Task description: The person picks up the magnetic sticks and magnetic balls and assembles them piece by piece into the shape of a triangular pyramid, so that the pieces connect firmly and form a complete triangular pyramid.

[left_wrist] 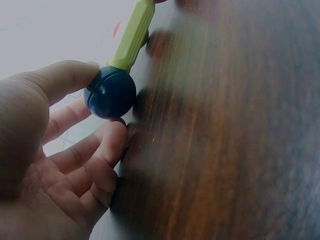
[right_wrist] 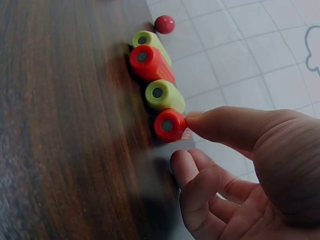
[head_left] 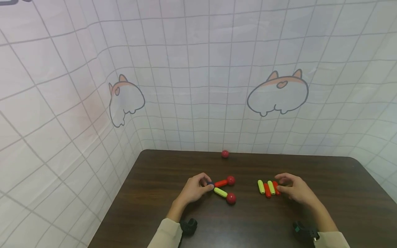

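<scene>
Here we are, centre of the head view, and our left hand (head_left: 195, 187) has a dark blue ball (left_wrist: 110, 95) pinched between thumb and fingers, just over the worktop (head_left: 161, 165)! In the left wrist view we see a lime rod (head_left: 221, 192) meeting that ball, rising towards the top of the frame. A red rod (head_left: 221, 183) slants alongside it in the head view, its near end right by our fingertips; whether it touches the ball, we can't tell.

Each rod ends at its right in a red ball: one upper (head_left: 231, 180), one lower (head_left: 231, 198). A third red ball (head_left: 225, 154) sits well apart at the worktop's far edge.

Over to the right of centre: four rods side by side, and from left to right we have a lime one (head_left: 261, 187), a red one (head_left: 267, 190), another lime one (head_left: 271, 187) and the rightmost red rod (head_left: 276, 188). Our right hand (head_left: 296, 189) is there, thumb against that last rod, fingers loosely bent and parted from the thumb. Grey discs show in the row's near ends, and behind it all hangs a grid-patterned curtain (head_left: 198, 86).
</scene>
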### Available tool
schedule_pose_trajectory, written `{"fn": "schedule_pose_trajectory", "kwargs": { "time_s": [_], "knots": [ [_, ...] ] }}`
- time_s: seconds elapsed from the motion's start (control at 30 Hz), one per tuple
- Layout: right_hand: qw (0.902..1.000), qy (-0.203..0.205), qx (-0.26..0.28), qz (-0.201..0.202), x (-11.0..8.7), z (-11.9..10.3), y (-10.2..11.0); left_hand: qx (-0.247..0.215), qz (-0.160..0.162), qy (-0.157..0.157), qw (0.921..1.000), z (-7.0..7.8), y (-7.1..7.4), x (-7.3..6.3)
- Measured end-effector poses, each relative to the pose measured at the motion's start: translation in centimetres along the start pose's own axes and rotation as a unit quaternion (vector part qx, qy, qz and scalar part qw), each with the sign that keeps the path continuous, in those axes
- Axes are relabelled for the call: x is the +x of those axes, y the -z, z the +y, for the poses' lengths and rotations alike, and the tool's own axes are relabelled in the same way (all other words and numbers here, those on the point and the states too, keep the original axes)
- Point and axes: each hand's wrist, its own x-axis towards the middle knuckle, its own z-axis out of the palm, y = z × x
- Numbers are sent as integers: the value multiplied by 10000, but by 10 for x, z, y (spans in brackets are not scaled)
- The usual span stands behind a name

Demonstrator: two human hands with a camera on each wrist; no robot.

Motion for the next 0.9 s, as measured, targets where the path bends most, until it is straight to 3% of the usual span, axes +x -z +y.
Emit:
{"fn": "schedule_pose_trajectory", "kwargs": {
  "time_s": [0.53,0.9],
  "knots": [
    [9996,0,-264,91,-2,-1,2,-50,-9,26,10000,-1,0,0],
    [9933,-80,-1103,333,1,-1,2,-107,-17,-10,9999,-2,0,0]
  ]
}}
